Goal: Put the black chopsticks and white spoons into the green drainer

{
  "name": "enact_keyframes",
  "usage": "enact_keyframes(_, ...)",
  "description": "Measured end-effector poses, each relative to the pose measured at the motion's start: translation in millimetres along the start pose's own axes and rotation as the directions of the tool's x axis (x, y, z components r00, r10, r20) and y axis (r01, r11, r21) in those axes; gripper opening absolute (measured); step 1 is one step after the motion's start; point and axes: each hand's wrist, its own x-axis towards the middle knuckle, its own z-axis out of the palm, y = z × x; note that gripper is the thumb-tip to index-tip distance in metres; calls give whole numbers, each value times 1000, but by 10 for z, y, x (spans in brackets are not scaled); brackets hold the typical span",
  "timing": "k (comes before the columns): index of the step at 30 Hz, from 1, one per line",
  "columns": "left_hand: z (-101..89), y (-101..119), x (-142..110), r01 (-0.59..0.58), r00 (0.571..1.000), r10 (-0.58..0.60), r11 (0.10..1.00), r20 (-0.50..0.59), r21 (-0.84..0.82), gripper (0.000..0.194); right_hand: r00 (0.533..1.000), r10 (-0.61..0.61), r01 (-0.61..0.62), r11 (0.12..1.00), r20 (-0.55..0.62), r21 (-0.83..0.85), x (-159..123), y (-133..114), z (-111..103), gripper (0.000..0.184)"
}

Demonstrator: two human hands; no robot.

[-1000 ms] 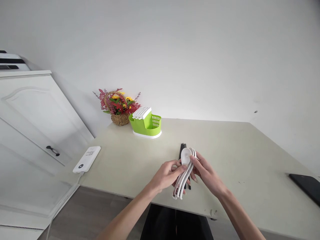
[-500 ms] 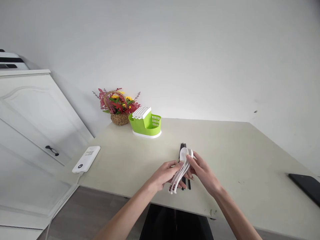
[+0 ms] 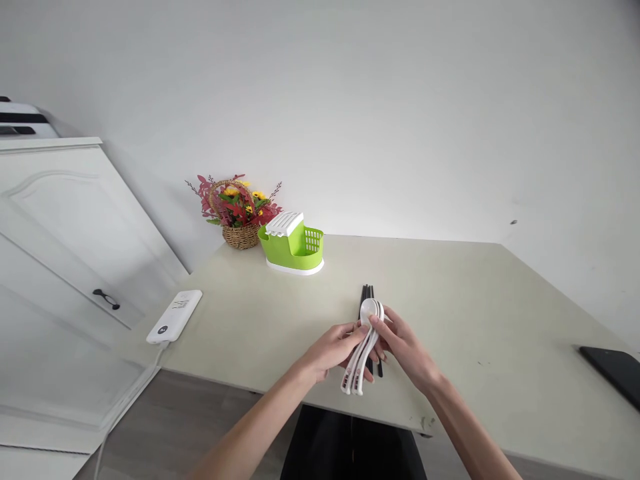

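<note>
Both my hands hold a nested stack of white spoons (image 3: 364,347) just above the beige table (image 3: 470,313). My left hand (image 3: 336,349) grips the handles from the left, fingers curled round them. My right hand (image 3: 406,347) pinches the stack from the right near the bowls. Under the spoons, black chopsticks (image 3: 367,294) lie on the table, partly hidden by my fingers. A green cutlery holder (image 3: 293,248) with a white slotted lid stands at the far left of the table.
A wicker basket of red and yellow flowers (image 3: 237,213) stands behind the holder. A white power bank (image 3: 175,317) with a cable lies at the table's left edge. A black tablet (image 3: 614,367) sits at the right edge. A white cabinet (image 3: 65,267) stands left.
The spoon stack has been drawn together and lowered slightly toward the table. Both hands stay closed round it in nearly the same place.
</note>
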Motion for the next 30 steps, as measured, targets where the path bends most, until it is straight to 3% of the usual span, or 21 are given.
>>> enact_keyframes(5,14,-6,-12,-10,1000,10,1000,2,17,63,1000,7,-7,1000,-3,-6,0,-35,34,50)
enact_keyframes(11,98,58,-125,-72,986,116,945,-123,319,58,996,18,-21,999,-85,-37,-2,-38,13,53)
enact_keyframes(15,116,101,-210,-92,985,141,914,-96,395,53,995,6,-10,999,-101,-40,-3,-17,-16,51)
enact_keyframes(22,86,79,-215,-137,986,165,899,-33,416,43,991,4,-4,1000,-131,1,8,23,-44,49)
enact_keyframes(30,86,23,-163,-199,976,216,901,-1,384,44,988,18,-17,1000,-153,8,-4,51,-101,48)
